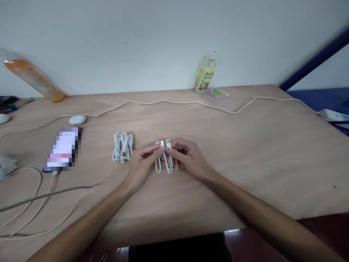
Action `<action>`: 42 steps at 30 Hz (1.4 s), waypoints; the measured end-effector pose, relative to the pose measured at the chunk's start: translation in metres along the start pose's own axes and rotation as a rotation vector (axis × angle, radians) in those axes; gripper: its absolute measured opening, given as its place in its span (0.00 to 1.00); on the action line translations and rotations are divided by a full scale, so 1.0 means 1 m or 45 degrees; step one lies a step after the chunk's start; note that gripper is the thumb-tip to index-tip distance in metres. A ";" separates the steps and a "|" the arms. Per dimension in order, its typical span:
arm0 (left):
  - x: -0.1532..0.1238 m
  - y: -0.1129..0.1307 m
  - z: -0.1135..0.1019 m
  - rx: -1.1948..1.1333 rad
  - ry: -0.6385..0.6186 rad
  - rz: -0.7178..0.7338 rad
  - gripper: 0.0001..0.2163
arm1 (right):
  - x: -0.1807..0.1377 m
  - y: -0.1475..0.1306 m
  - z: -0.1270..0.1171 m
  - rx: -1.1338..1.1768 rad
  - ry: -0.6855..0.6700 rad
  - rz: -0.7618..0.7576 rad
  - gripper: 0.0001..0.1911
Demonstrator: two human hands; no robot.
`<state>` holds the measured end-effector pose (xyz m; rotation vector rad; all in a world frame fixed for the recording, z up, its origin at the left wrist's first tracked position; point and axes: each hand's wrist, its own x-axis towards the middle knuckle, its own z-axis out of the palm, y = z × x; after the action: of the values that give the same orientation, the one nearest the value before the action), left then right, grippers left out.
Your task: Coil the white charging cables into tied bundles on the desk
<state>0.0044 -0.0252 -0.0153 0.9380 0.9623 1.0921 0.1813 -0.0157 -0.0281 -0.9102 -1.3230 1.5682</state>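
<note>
Both my hands meet over the middle of the wooden table (245,153). My left hand (143,163) pinches one plug end of a coiled white USB cable (164,160). My right hand (188,156) pinches the other plug end beside it. The two plugs stand side by side between my fingertips, and the cable's loops hang below them onto the table. A second bundled white cable (122,146) lies on the table just left of my left hand, apart from it.
A phone (63,149) lies at the left with a cable plugged in. Long white and grey cords (40,198) trail across the left and the back. A yellow drink bottle (205,74) stands at the back, an orange bottle (32,78) lies at the far left, and a small white case (77,119) sits near the phone.
</note>
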 end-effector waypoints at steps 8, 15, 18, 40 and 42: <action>-0.002 0.000 -0.001 0.030 0.019 0.001 0.14 | 0.001 0.001 0.000 0.006 -0.018 -0.021 0.23; -0.001 -0.002 -0.002 0.061 0.017 0.014 0.16 | 0.001 0.002 -0.001 -0.002 -0.028 -0.008 0.22; -0.001 -0.002 -0.002 0.070 0.027 0.018 0.15 | 0.001 0.003 0.000 0.019 -0.030 -0.017 0.22; -0.002 -0.001 -0.002 0.137 0.069 0.014 0.17 | 0.001 -0.003 0.002 -0.060 0.023 -0.035 0.24; -0.002 0.000 -0.002 0.142 0.082 0.019 0.17 | 0.001 -0.003 0.002 -0.038 0.011 -0.041 0.24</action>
<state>0.0022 -0.0272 -0.0159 1.0067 1.0795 1.0954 0.1794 -0.0158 -0.0246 -0.9090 -1.3519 1.5217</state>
